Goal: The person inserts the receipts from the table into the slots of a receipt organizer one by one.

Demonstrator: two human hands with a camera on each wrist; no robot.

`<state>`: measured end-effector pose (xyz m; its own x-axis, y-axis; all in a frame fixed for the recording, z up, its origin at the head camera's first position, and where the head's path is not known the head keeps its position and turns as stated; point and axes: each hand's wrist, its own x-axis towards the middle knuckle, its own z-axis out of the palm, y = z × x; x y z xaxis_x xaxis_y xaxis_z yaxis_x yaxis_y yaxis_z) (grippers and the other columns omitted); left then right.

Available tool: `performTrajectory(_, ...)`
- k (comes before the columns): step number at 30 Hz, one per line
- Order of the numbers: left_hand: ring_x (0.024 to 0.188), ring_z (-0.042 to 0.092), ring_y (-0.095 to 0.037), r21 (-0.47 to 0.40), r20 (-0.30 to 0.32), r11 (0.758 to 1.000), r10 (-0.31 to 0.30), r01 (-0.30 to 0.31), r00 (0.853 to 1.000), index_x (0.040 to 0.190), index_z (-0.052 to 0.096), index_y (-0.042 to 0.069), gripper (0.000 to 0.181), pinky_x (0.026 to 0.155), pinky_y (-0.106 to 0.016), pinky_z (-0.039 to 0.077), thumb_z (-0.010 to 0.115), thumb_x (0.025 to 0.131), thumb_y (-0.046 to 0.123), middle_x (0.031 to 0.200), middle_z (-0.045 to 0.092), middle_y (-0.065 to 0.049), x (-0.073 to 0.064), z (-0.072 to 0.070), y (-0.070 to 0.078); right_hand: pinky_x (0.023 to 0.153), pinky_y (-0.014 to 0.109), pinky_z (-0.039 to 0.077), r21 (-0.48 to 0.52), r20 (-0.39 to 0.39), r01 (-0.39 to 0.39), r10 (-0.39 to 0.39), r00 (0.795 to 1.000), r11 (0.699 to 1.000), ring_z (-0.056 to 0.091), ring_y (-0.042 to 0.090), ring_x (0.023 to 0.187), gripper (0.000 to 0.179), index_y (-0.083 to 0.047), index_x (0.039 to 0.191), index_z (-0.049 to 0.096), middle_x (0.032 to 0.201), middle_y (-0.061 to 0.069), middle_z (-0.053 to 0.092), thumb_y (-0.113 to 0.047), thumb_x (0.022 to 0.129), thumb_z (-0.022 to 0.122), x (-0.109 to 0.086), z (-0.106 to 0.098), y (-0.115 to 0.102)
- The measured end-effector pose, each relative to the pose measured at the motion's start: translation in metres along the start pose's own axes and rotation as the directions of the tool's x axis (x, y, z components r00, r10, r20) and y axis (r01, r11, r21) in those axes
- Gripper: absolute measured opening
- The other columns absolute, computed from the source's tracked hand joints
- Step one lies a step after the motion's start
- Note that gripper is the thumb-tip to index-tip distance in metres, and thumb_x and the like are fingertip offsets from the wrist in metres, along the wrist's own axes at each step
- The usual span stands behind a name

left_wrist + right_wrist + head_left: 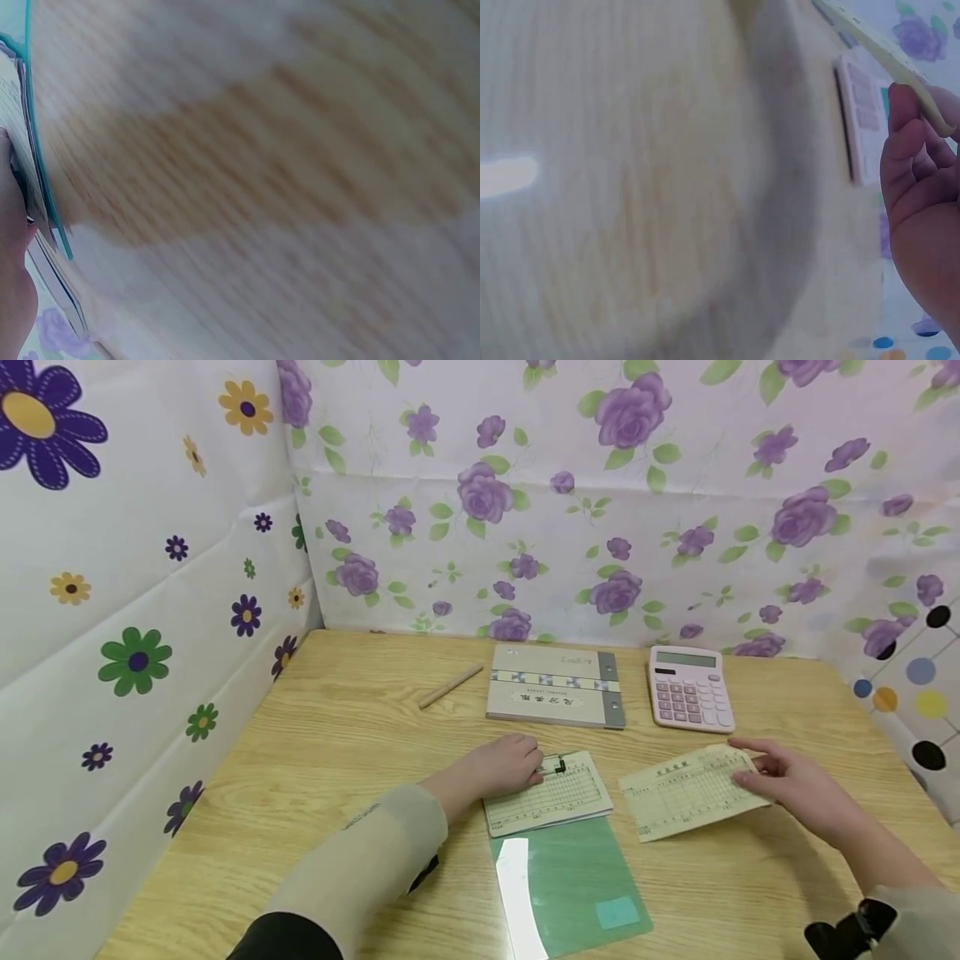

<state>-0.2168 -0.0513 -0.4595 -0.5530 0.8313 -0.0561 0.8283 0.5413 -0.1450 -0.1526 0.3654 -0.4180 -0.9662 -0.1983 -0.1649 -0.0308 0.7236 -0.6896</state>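
Observation:
A green see-through clipboard (581, 885) lies on the table with a stack of printed forms (562, 802) across its upper part. My left hand (510, 766) is at the top of the stack, its fingers curled at the black and metal clip (559, 766), which they partly cover. To the right, my right hand (795, 785) pinches one loose yellowish printed form (686, 793) by its right edge, thumb on top. The form is tilted, its right side raised off the table. In the right wrist view the paper (885, 56) runs between thumb and fingers.
Behind the clipboard lies a grey ledger book (555, 689). A pink calculator (690, 689) stands to its right, and a wooden stick-like pen (451, 686) to its left. Flowered cloth (480, 568) hangs along the table's back edge, and more covers the left side.

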Motion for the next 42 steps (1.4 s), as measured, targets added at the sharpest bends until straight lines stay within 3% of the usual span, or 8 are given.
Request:
performTrajectory(6,0.096,0.051,-0.014,0.017,-0.012,1.0,0.011,-0.011,1.0,0.109,0.056,0.01,0.033,0.091,-0.027,0.043,0.04,0.1,0.037,0.103,0.052,-0.002,-0.001,0.0,0.0,0.057,0.034,0.045,0.022,-0.006,0.055,-0.055,0.998,0.998,0.047,0.019,0.072,0.06,-0.014,0.144,0.037,0.092,0.014,0.051,-0.039,0.093,0.057,0.008,-0.001,-0.018)
performTrajectory(10,0.097,0.051,-0.014,0.015,-0.007,1.0,0.011,-0.011,1.0,0.109,0.056,0.01,0.034,0.092,-0.027,0.043,0.039,0.1,0.038,0.103,0.051,-0.002,-0.001,-0.001,0.0,0.058,0.035,0.047,0.042,0.014,0.051,-0.051,0.999,0.998,0.047,0.019,0.075,0.061,-0.016,0.142,0.039,0.095,0.014,0.052,-0.041,0.091,0.059,0.014,0.008,-0.028)
performTrajectory(19,0.098,0.051,-0.015,-0.001,-0.001,1.0,-0.004,0.004,1.0,0.11,0.056,0.01,0.033,0.093,-0.027,0.042,0.04,0.1,0.037,0.104,0.051,-0.002,-0.002,-0.002,0.001,0.059,0.029,0.046,0.181,0.08,0.082,-0.098,0.992,0.98,0.05,0.019,0.074,0.06,-0.016,0.138,0.045,0.092,0.013,0.057,-0.036,0.086,0.067,0.039,0.056,-0.044)
performTrajectory(25,0.096,0.05,-0.014,-0.007,-0.01,1.0,0.002,-0.002,1.0,0.108,0.056,0.01,0.032,0.09,-0.027,0.043,0.04,0.1,0.036,0.102,0.051,-0.002,-0.002,-0.003,0.002,0.055,0.025,0.042,0.23,0.133,0.097,-0.13,0.983,0.968,0.046,0.017,0.069,0.048,-0.01,0.129,0.054,0.086,0.011,0.054,-0.026,0.086,0.068,0.048,0.086,-0.059)
performTrajectory(32,0.096,0.05,-0.015,-0.016,0.004,1.0,-0.008,0.008,1.0,0.109,0.056,0.01,0.032,0.091,-0.028,0.042,0.04,0.1,0.036,0.102,0.05,-0.002,-0.001,-0.004,0.002,0.067,0.029,0.044,0.167,0.15,0.133,-0.159,0.976,0.977,0.047,0.021,0.081,0.03,-0.013,0.112,0.064,0.09,0.007,0.052,-0.026,0.085,0.069,0.053,0.106,-0.074)
performTrajectory(38,0.094,0.049,-0.014,-0.013,0.002,1.0,-0.01,0.01,1.0,0.107,0.056,0.01,0.03,0.09,-0.027,0.042,0.041,0.1,0.035,0.099,0.049,-0.001,0.0,-0.004,0.002,0.089,0.039,0.043,0.048,0.158,0.188,-0.194,0.968,0.981,0.052,0.019,0.099,0.027,-0.021,0.11,0.066,0.109,0.001,0.06,-0.03,0.085,0.069,0.06,0.121,-0.084)
performTrajectory(42,0.09,0.049,-0.013,0.005,-0.006,1.0,-0.008,0.008,1.0,0.105,0.057,0.009,0.031,0.087,-0.027,0.043,0.041,0.1,0.034,0.098,0.049,-0.001,0.0,-0.004,0.002,0.092,0.041,0.043,0.01,0.154,0.207,-0.207,0.966,0.978,0.053,0.019,0.104,0.026,-0.022,0.11,0.067,0.114,0.002,0.062,-0.028,0.085,0.069,0.064,0.13,-0.091)
